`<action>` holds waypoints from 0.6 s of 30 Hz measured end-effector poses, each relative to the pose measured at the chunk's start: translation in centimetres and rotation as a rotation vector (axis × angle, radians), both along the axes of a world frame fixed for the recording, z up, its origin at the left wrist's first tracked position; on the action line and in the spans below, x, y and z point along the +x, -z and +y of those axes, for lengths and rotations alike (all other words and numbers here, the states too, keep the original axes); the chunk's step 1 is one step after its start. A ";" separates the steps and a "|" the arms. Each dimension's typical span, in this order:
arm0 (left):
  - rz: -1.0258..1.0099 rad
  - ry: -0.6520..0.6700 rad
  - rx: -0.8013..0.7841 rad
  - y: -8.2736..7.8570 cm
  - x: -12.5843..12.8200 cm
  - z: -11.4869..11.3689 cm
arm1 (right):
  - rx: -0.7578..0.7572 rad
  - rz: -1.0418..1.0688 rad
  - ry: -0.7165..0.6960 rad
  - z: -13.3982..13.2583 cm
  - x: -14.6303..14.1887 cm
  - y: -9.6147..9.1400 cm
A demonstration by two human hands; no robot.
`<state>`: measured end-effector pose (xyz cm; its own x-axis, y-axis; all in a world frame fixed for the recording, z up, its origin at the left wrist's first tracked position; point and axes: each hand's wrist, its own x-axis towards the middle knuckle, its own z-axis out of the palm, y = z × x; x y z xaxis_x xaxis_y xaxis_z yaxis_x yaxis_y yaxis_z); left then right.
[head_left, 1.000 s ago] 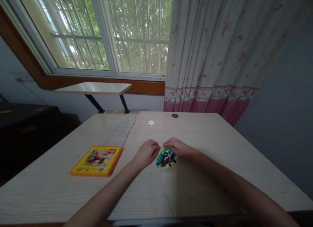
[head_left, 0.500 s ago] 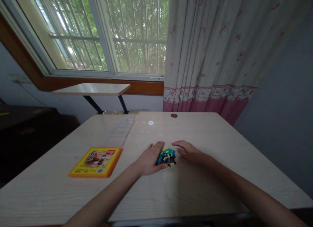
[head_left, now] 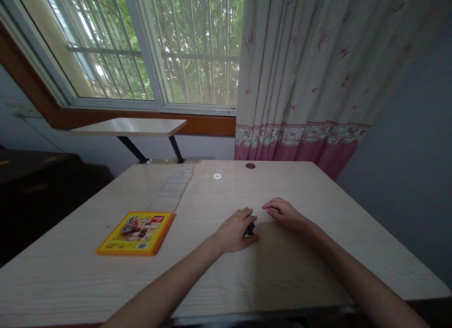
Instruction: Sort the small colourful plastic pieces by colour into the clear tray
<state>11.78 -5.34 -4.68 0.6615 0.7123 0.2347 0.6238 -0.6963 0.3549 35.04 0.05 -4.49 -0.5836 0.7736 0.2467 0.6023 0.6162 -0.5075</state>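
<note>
My left hand (head_left: 238,230) is curled over a small pile of colored pieces (head_left: 249,229), fingers and thumb closed around it on the tabletop. Only a dark and blue bit of the pile shows between thumb and fingers; the pieces are too small to name. To the right, my right hand (head_left: 284,211) rests over the table with its fingers loosely bent and apart from the thumb. It holds nothing and does not touch the pile.
A yellow and orange flat box (head_left: 136,234) lies at the left on the pale wooden desk (head_left: 197,276). Behind it is a clear plastic strip (head_left: 169,189). A raised shelf (head_left: 134,126) stands at the back left, and a round cable hole (head_left: 250,166) is near the rear edge.
My left hand has moved right and closed over the pile, which was mostly visible beside its palm before. My right hand has shifted slightly right and away from the pile.
</note>
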 end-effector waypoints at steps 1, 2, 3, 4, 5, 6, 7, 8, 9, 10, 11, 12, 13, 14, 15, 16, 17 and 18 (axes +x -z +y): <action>-0.006 0.003 0.002 0.0 0.0 0.0 | -0.005 -0.002 -0.003 -0.1 -0.1 0.0; -0.008 0.009 0.001 -0.1 0.0 -0.1 | -0.010 -0.002 -0.005 -0.2 -0.2 -0.1; -0.005 0.015 -0.002 -0.1 0.1 -0.1 | -0.015 -0.001 -0.006 -0.4 -0.3 -0.2; -0.001 0.019 -0.006 -0.2 0.1 -0.2 | -0.019 0.002 -0.005 -0.5 -0.4 -0.2; 0.004 0.021 -0.010 -0.3 0.2 -0.3 | -0.022 0.004 -0.004 -0.5 -0.5 -0.2; 0.007 0.021 -0.014 -0.4 0.3 -0.3 | -0.023 0.006 -0.002 -0.6 -0.5 -0.3; 0.007 0.019 -0.015 -0.5 0.4 -0.4 | -0.023 0.009 0.000 -0.6 -0.6 -0.3; 0.001 0.015 -0.013 -0.5 0.4 -0.5 | -0.020 0.013 0.001 -0.6 -0.5 -0.3; -0.006 0.011 -0.010 -0.6 0.5 -0.6 | -0.018 0.017 -0.001 -0.6 -0.5 -0.3; -0.013 0.007 -0.005 -0.7 0.5 -0.6 | -0.017 0.021 -0.004 -0.6 -0.5 -0.3; -0.017 0.002 0.001 -0.7 0.5 -0.7 | -0.015 0.023 -0.007 -0.6 -0.4 -0.3; -0.018 -0.008 0.010 -0.7 0.4 -0.7 | -0.014 0.024 -0.011 -0.5 -0.4 -0.2; -0.014 -0.022 0.019 -0.8 0.3 -0.7 | -0.015 0.022 -0.016 -0.5 -0.4 -0.2; -0.004 -0.040 0.025 -0.8 0.0 -0.7 | -0.013 0.020 -0.020 -0.6 -0.4 -0.1; 0.010 -0.064 0.025 -0.8 -0.3 -0.7 | -0.009 0.017 -0.023 -0.6 -0.5 0.0; 0.027 -0.092 0.021 -0.8 -0.8 -0.7 | -0.002 0.014 -0.026 -0.6 -0.6 0.1; 0.048 -0.121 0.011 -0.9 -1.2 -0.8 | 0.008 0.011 -0.030 -0.7 -0.8 0.3; 0.072 -0.147 -0.002 -0.9 -1.8 -0.8 | 0.020 0.011 -0.035 -0.8 -1.0 0.4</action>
